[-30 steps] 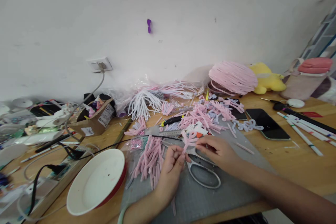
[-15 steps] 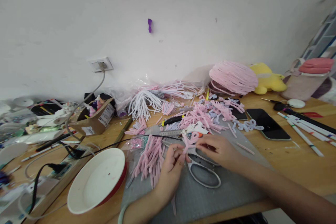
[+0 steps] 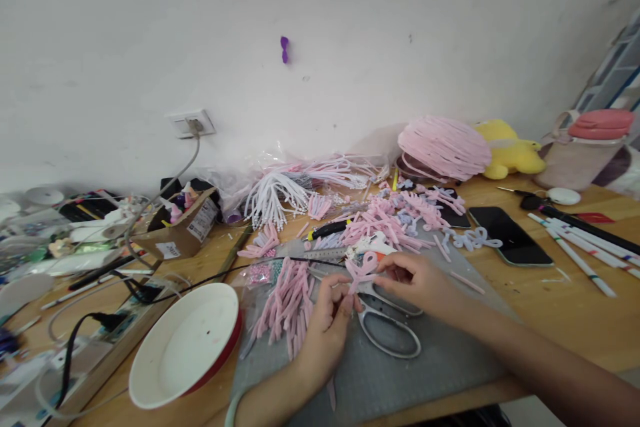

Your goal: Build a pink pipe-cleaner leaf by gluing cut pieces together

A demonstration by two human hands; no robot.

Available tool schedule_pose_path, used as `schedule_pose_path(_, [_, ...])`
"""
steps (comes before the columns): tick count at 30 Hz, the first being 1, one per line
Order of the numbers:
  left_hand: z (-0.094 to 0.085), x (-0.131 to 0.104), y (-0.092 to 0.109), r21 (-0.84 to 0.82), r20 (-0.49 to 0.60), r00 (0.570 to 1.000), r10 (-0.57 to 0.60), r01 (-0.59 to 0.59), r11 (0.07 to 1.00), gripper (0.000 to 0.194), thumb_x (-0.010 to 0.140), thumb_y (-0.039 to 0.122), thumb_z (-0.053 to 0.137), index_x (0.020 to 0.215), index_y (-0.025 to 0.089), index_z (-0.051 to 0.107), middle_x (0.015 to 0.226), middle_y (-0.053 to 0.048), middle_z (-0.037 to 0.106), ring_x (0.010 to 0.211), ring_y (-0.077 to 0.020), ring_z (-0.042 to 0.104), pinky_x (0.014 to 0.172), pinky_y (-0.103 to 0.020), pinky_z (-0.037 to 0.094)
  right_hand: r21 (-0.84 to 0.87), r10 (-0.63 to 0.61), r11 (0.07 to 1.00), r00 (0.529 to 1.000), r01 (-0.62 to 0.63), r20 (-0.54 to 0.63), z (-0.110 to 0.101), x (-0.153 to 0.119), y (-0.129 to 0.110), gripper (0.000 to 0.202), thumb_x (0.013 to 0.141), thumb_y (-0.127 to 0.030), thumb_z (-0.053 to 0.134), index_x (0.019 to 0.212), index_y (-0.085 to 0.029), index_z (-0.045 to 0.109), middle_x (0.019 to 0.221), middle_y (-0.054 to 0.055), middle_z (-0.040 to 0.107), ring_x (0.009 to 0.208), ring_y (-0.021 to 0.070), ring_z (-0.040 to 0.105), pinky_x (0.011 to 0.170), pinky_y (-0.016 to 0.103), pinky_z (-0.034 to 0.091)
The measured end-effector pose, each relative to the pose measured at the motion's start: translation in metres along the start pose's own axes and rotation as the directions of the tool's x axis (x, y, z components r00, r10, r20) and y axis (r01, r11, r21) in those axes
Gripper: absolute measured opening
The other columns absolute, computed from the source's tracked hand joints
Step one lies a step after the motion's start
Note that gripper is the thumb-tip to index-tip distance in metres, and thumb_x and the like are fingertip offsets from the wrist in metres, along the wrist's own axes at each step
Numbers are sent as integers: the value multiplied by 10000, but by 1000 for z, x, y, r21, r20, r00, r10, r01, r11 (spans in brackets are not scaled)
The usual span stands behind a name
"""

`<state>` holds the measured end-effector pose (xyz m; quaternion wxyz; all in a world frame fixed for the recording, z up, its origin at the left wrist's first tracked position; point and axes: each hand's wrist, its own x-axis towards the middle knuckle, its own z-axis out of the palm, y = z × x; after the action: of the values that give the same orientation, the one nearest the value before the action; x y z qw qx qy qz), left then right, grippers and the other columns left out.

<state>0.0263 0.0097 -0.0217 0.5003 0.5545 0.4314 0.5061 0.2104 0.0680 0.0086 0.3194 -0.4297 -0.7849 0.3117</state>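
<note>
Between my hands is a pink pipe cleaner (image 3: 361,268) bent into small loops. Its lower end is pinched in the fingertips of my left hand (image 3: 331,312). At the right side of the loops, my right hand (image 3: 411,280) has its thumb and fingers closed on the same piece; the exact contact is partly hidden. Scissors (image 3: 389,335) with grey-white handles lie on the grey cutting mat (image 3: 430,363) beneath both hands, blades partly covered. Left of my left hand sits a bundle of cut pink pipe cleaner pieces (image 3: 285,300).
Behind the hands are a white glue gun (image 3: 373,243), a ruler (image 3: 320,254) and a heap of pink pieces (image 3: 380,220). A white-and-red bowl (image 3: 185,347) stands left, near a power strip (image 3: 85,360). To the right lie a phone (image 3: 510,235) and white pens (image 3: 580,257).
My right hand has shifted very slightly and its fingers have curled a little more beside the loops. My left hand keeps its pinch in nearly the same place.
</note>
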Motion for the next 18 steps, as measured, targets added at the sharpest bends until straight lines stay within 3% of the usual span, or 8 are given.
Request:
schedule_pose_path(4, [0,-1,-2,24,17,1000,7,-7,1000,195,878,356,430,1021,227,399,692,36,515,657,-127,461,640,-240,327,126,74,990,996,-67,-49,-1,2,3,266,815,-420,501,749,-176,585,644,-6,551,577,116,472,505,221,338])
schedule_pose_path(7, [0,-1,-3,61,25,999,20,-22,998,186,886,352,414,1019,222,412,695,34,504,651,-124,457,628,-238,327,192,98,976,995,-98,10,-1,2,5,256,816,-407,498,799,-175,604,696,7,575,612,126,488,523,227,348])
schedule_pose_path(10, [-1,-1,-3,93,30,999,37,-39,995,183,892,349,404,1018,219,423,696,31,500,659,-125,459,629,-237,330,188,111,974,991,-123,77,0,1,6,223,793,-379,532,765,-172,613,619,-14,528,546,107,432,487,221,304])
schedule_pose_path(18, [-2,-2,-6,175,57,993,102,-110,978,206,909,310,369,1075,213,443,728,15,498,692,-131,479,659,-247,354,256,130,954,985,-157,117,5,-2,-2,216,796,-357,511,706,-170,571,563,-41,437,503,89,361,459,214,257])
